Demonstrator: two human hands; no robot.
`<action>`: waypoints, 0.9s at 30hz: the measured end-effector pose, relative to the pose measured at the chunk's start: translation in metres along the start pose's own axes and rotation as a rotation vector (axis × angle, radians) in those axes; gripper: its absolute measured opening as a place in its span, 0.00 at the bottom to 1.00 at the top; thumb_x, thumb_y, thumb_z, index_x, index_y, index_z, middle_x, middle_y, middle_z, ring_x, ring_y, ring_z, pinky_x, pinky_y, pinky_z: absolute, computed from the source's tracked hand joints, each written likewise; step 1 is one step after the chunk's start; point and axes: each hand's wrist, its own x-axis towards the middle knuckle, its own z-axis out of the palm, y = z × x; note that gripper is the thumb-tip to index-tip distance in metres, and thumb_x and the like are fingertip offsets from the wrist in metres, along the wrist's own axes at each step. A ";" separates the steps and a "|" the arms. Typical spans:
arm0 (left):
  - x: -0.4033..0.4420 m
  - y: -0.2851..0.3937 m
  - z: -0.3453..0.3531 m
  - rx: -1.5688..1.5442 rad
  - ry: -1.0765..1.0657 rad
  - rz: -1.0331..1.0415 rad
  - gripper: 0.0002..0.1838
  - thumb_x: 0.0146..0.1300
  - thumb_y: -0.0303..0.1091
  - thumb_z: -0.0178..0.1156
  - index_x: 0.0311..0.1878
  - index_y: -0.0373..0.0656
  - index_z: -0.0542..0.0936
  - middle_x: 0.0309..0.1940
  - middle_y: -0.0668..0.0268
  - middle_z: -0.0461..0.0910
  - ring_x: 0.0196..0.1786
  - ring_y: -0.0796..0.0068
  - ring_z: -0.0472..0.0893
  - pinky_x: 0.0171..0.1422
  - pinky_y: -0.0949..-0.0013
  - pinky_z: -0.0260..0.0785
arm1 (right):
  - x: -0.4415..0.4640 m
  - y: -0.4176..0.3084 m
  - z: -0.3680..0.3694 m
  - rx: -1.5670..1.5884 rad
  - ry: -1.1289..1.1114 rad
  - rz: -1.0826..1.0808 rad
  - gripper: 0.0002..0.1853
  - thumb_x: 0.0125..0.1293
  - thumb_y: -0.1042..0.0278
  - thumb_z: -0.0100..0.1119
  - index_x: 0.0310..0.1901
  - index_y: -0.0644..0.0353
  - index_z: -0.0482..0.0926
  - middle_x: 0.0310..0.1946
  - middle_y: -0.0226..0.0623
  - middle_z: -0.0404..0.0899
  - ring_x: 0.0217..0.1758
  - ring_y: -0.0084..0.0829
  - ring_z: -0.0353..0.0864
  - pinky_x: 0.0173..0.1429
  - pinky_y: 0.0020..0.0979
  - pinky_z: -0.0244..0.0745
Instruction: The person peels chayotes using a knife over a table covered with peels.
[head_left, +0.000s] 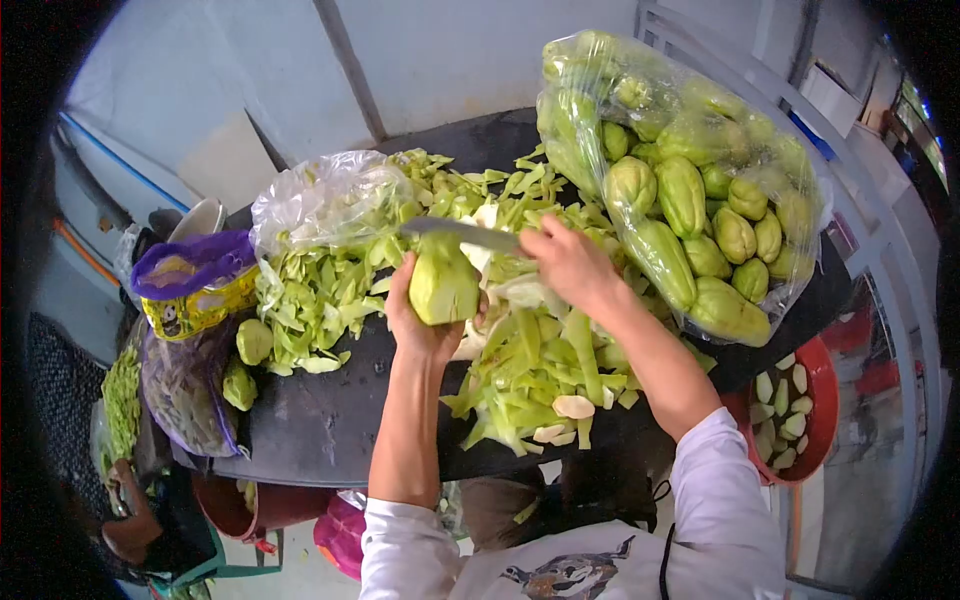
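Note:
My left hand [425, 322] is closed round a pale green chayote [443, 285] that looks at least partly peeled, held upright over the table. My right hand [572, 262] grips a knife [470, 236], its handle hidden in my fingers. The blade points left and lies across the top of the chayote; whether it is cutting in, I cannot tell. Green peelings [530, 370] are heaped below and around both hands, with a few pale cut pieces [573, 406] among them.
A clear plastic bag [690, 170] full of whole chayotes fills the table's right end. Crumpled clear plastic [330, 200] lies on peelings to the left, beside a purple mesh bag [190, 390]. A red tub [822, 400] with peeled pieces stands below right. Another person's arm [132, 520] shows lower left.

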 end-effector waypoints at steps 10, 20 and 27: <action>0.003 -0.006 -0.017 -0.001 -0.036 0.020 0.33 0.68 0.63 0.40 0.50 0.39 0.75 0.34 0.53 0.80 0.29 0.54 0.80 0.26 0.58 0.71 | 0.003 -0.044 -0.017 -0.023 0.068 -0.100 0.05 0.59 0.79 0.59 0.33 0.55 0.77 0.29 0.35 0.67 0.26 0.38 0.81 0.26 0.40 0.76; -0.010 0.002 0.007 0.049 -0.125 0.033 0.30 0.68 0.58 0.44 0.57 0.40 0.73 0.34 0.50 0.80 0.22 0.54 0.79 0.20 0.59 0.70 | 0.002 -0.010 -0.021 -0.051 -0.003 0.171 0.09 0.61 0.80 0.52 0.41 0.55 0.76 0.35 0.41 0.71 0.33 0.50 0.79 0.35 0.48 0.75; -0.007 -0.001 -0.001 -0.005 -0.115 0.027 0.33 0.67 0.63 0.45 0.51 0.38 0.75 0.33 0.52 0.80 0.25 0.54 0.80 0.22 0.60 0.71 | -0.003 -0.022 -0.021 -0.007 0.132 -0.075 0.07 0.58 0.80 0.55 0.34 0.54 0.75 0.31 0.38 0.70 0.25 0.45 0.80 0.25 0.45 0.74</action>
